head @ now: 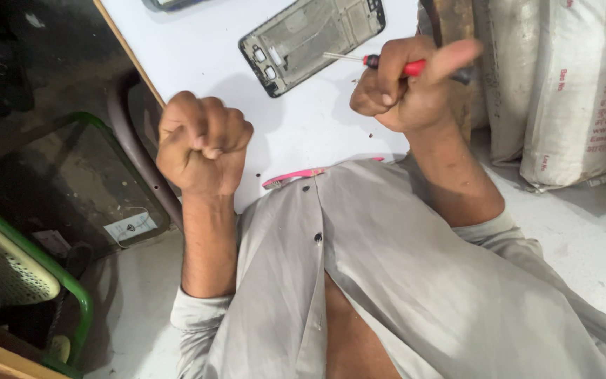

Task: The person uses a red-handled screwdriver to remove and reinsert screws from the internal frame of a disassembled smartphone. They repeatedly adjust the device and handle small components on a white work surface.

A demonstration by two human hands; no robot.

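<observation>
The left hand point(203, 144) is a closed fist over the white table point(198, 49), holding nothing visible; the opened phone frame point(311, 41) beyond looks thin, light and fragile, best gripped by its edges; the right hand point(405, 88) clamps a slim red-handled screwdriver point(387, 65)

Right hand point(405, 84) gripping red screwdriver point(387, 64), left hand point(201, 144) fisted, phone frame point(310, 38)
</observation>
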